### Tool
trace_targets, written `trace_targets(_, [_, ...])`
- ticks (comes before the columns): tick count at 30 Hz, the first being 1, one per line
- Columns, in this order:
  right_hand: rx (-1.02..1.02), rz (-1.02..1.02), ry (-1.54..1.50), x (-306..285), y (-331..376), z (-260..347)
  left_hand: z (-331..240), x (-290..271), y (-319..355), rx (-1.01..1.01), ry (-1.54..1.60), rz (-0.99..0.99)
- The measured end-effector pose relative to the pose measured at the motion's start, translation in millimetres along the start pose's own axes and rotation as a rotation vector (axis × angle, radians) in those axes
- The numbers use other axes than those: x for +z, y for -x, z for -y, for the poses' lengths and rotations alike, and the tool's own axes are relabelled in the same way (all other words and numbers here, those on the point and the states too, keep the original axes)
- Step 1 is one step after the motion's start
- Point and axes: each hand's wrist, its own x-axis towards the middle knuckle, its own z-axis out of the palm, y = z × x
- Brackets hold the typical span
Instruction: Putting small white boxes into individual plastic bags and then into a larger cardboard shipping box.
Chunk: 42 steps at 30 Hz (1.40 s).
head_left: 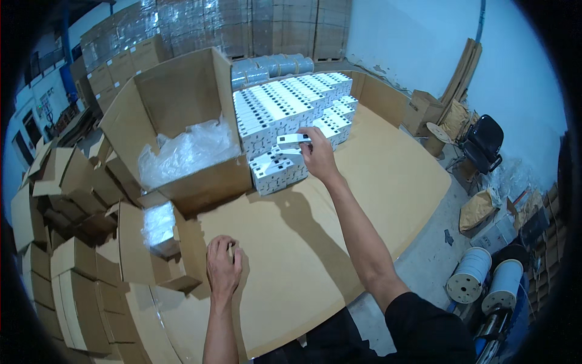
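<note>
Just above the centre of the frame, the right hand (317, 155) is reaching out with its fingers pinching a small white box (293, 139), holding it over the stacked white boxes (285, 115) on the cardboard sheet (364, 182). The fingertips are partly hiding behind that box. Lower left of centre, the left hand (222, 267) is resting loosely curled on the flap of a small open carton (163, 242); whether it is gripping anything is hard to tell. Crumpled clear plastic (185, 151) is hiding the inside of the large open carton (176, 115) at upper left.
</note>
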Motion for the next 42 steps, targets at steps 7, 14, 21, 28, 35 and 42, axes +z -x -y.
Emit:
trace_targets(7, [0.277,0.213,-0.399,20,76,103,7,-6,-8,-0.329,0.565,-0.036])
trace_targets(14, [0.219,0.406,-0.531,46,120,148,8,-25,-15,-0.569,0.952,0.106])
trace_targets(21, [0.328,0.388,-0.825,71,139,144,20,-20,-14,-0.448,0.873,0.038])
trace_targets(28, [0.474,0.493,-0.708,76,139,135,17,-15,-12,-0.260,0.605,-0.105])
trace_targets(35, [0.395,0.529,-0.633,72,143,127,16,-15,-9,-0.221,0.450,0.014])
trace_targets(42, [0.379,0.581,-0.630,75,146,120,20,-15,-7,-0.249,0.439,0.063])
